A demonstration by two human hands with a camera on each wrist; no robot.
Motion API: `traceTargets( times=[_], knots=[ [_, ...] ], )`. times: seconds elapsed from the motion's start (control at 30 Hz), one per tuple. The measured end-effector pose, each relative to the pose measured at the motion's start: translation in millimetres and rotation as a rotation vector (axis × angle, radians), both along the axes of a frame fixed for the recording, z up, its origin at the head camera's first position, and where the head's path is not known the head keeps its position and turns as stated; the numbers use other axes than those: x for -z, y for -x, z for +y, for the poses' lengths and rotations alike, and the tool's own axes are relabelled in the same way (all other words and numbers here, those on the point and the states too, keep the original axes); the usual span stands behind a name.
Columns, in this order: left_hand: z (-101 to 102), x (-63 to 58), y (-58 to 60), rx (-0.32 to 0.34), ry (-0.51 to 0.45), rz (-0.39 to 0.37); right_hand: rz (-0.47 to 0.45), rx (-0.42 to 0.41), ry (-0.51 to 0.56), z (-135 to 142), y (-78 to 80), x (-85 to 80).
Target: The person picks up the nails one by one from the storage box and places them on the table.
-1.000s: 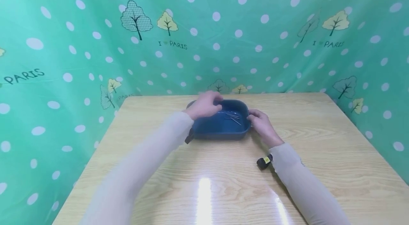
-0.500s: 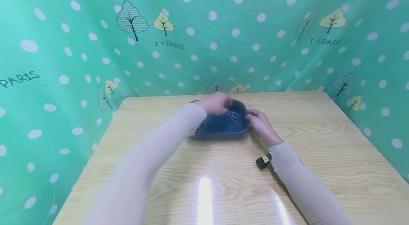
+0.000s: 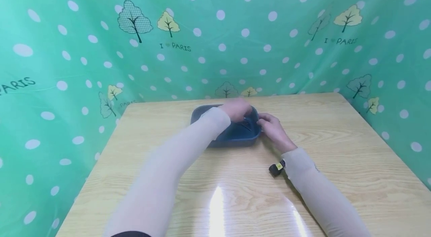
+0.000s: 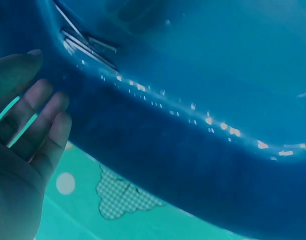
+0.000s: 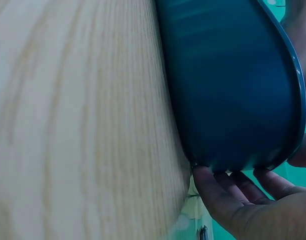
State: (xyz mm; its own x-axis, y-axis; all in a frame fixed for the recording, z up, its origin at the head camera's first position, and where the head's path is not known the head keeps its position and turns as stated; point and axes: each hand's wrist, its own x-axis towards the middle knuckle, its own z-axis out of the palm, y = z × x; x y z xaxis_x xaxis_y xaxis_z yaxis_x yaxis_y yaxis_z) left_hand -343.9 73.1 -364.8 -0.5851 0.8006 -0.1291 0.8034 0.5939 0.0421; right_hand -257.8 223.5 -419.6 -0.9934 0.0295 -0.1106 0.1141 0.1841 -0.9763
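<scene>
The head view shows a blue tray (image 3: pixel 232 142) standing on the wooden table (image 3: pixel 161 196), its long axis running left to right across the person's front. A few thin metal sticks (image 3: pixel 247 125) lie on its floor toward the right end, slanting from far left to near right. They sit between the two hands: just right of the left hand (image 3: pixel 237 110), which reaches over the tray with its fingertips partly hidden, and left of the right hand (image 3: pixel 273 128), which is at the right end wall. The left hand looks the better placed, since it is on the inner side, while the tray's wall stands between the sticks and most of the right hand.

The left wrist view makes that gap plainer. The left hand's fingers are loosely curved and nothing shows between them and the thumb; the sticks lie just past the fingertips, apart from them. Most lie roughly parallel, slanting alongside the foot of the wall, with another at an angle across the group.

The right wrist view shows the right hand gripping the tray's end, fingers against the outer side and thumb at the rim. From here the wall hides the sticks.
</scene>
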Motion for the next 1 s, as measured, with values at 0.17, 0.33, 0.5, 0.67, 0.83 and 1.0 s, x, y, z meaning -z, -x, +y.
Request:
traceTargets(
  times=[0.17, 0.33, 0.5, 0.67, 0.83, 1.0],
  knots=[
    [5.6, 10.5, -2.8, 0.013, -0.017, -0.014, -0.004, -0.005, -0.005, -1.8, -2.0, -0.3],
    [5.2, 18.6, -4.5, -0.033, -0.009, -0.055, 0.003, -0.005, -0.012, -3.0, -1.2, 1.2],
    [6.1, 24.9, -5.3, -0.046, 0.017, -0.045, 0.006, 0.001, -0.034, -3.1, -0.6, -0.3],
    [8.2, 31.4, -6.3, -0.057, 0.035, -0.046, 0.005, 0.001, -0.028, -3.7, -0.7, -1.4],
    [12.5, 36.2, -6.8, -0.04, 0.063, -0.006, 0.01, -0.008, -0.016, -3.7, -1.8, -0.9],
    [15.1, 37.9, -8.7, -0.018, 0.075, 0.018, 0.007, -0.006, -0.006, -4.1, -2.9, 0.4]
  ],
)
